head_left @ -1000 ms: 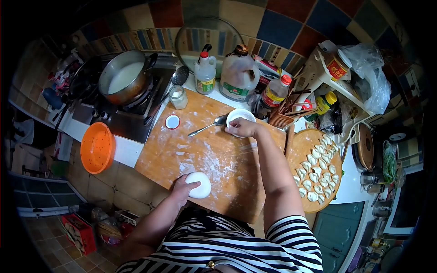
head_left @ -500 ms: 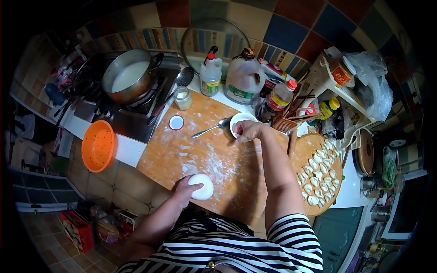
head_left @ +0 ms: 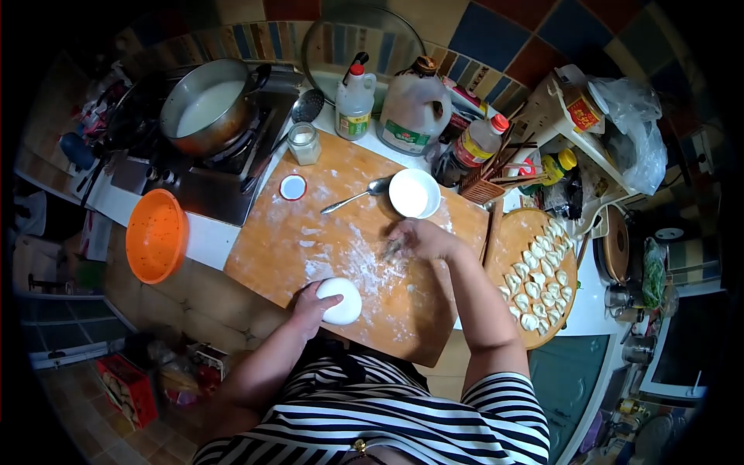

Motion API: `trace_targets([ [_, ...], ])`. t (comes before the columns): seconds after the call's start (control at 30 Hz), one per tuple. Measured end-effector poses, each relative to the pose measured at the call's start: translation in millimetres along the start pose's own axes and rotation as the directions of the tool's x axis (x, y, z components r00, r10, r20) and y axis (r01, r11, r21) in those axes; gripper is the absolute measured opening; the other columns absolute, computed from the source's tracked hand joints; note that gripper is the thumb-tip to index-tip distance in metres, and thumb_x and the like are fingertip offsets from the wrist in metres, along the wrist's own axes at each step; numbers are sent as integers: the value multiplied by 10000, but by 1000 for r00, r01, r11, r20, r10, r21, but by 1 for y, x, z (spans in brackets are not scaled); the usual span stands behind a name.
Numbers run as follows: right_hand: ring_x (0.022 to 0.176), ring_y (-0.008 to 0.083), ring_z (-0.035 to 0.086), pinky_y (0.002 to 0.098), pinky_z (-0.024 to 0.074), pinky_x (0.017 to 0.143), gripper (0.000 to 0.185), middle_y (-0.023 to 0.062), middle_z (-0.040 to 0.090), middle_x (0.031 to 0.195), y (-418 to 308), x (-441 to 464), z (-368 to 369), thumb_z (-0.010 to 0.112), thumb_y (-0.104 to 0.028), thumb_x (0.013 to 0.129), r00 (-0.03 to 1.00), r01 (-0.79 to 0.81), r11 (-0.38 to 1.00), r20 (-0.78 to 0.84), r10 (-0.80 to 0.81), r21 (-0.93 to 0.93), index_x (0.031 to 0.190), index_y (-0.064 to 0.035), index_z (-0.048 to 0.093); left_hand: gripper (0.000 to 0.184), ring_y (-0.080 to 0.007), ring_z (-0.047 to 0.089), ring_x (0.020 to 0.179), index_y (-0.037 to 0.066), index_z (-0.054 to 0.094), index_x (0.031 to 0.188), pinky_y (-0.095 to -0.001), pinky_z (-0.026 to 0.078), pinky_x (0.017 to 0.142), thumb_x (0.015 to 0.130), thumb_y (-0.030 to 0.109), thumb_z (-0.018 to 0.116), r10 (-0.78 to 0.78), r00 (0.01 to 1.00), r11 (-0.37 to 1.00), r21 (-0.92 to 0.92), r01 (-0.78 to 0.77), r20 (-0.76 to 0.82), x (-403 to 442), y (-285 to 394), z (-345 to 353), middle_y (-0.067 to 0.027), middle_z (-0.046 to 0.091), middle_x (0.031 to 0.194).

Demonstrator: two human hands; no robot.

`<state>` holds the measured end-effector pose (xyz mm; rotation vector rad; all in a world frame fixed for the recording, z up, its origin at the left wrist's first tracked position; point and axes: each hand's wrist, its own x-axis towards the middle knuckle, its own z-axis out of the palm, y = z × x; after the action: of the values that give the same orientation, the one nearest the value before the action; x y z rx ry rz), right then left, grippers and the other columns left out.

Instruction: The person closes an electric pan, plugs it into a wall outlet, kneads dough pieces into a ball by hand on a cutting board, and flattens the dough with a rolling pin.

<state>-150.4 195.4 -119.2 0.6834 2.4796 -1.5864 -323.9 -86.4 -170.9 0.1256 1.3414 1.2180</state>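
Observation:
My left hand (head_left: 311, 304) is wrapped round the side of a smooth white round object (head_left: 341, 301), perhaps dough or an upturned bowl, at the front edge of the floured wooden board (head_left: 263, 248). Over the middle of the board, my right hand (head_left: 416, 239) is blurred, its fingertips bunched and pointing left; whether powder is between them cannot be made out. Just behind that hand stands a white bowl (head_left: 415, 194) with white powder inside. A metal spoon (head_left: 356, 195) lies at the bowl's left. Flour is scattered between my two hands.
At the right, a round board (head_left: 508, 248) bears several dumplings (head_left: 533, 289). Behind are a glass jar (head_left: 304, 146), bottles (head_left: 354, 105) and a chopstick holder (head_left: 479, 188). A pot (head_left: 205, 108) of whitish liquid stands on the stove, with an orange basket (head_left: 157, 236) at the left.
My right hand has come out of the white bowl and moved toward me over the board. My left hand remains on the white round object. The camera view has shifted slightly.

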Motion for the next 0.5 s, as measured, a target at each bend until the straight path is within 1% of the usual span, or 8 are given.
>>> trace_targets([
  [0.03,1036,277,634,352,509,901,344,147,663,1113,9,-8,9,782,-60,772,991,-105,988,-100,94,-112,1091,-41,652,491,-244,654,1050,-9,545,1289,-378,553,897,831,24,719,-2,1000,1000,-4,2,1,-1,1,0,-134,650,1169],
  [0.07,1104,300,600,369,481,949,363,165,636,1177,19,-18,22,751,-94,808,950,-141,975,-301,84,-173,1143,-32,629,490,-246,656,1046,-7,546,1289,-379,553,898,831,19,715,7,1000,999,-40,-8,-14,-3,2,-1,-133,650,1170],
  [0.13,1240,346,532,403,426,1044,413,201,580,1306,40,-37,50,691,-163,879,757,-242,932,-654,7,-270,1249,-12,584,488,-251,661,1039,-3,547,1290,-381,554,899,829,9,708,28,999,993,-113,-33,-45,-7,4,0,-129,651,1172],
  [0.2,1416,369,345,442,272,1169,599,230,380,1514,60,-36,94,541,-341,970,620,-508,734,-783,-52,-451,1419,36,422,486,-257,658,1049,1,548,1289,-388,554,903,828,2,700,51,996,982,-179,-63,-73,-9,6,-7,-126,648,1178],
  [0.23,1482,350,219,451,144,1220,735,241,233,1587,29,-37,101,416,-460,993,743,-549,664,-661,109,-508,1500,52,273,484,-260,656,1054,3,549,1288,-392,554,905,827,-2,696,59,994,975,-206,-77,-89,-11,6,-13,-124,647,1182],
  [0.3,1496,331,178,437,98,1232,728,224,256,1583,5,-16,130,412,-461,998,884,-379,751,-451,122,-540,1512,33,260,486,-267,651,1066,5,546,1289,-402,554,908,826,-1,693,75,985,967,-231,-110,-158,-9,10,-24,-126,644,1186],
  [0.37,1491,333,189,446,105,1229,705,191,259,1588,-20,8,162,402,-457,1006,923,-229,729,-381,-47,-645,1519,7,265,483,-284,644,1084,6,539,1291,-424,555,913,831,-5,682,104,977,951,-268,-152,-188,-5,17,-34,-135,641,1185],
  [0.5,1495,308,190,461,115,1226,647,130,238,1611,-37,9,185,400,-446,1013,982,116,732,-31,-185,-672,1540,-92,275,484,-293,644,1082,6,536,1294,-431,552,922,830,-17,673,123,972,952,-252,-173,-203,4,40,-34,-142,640,1179],
])
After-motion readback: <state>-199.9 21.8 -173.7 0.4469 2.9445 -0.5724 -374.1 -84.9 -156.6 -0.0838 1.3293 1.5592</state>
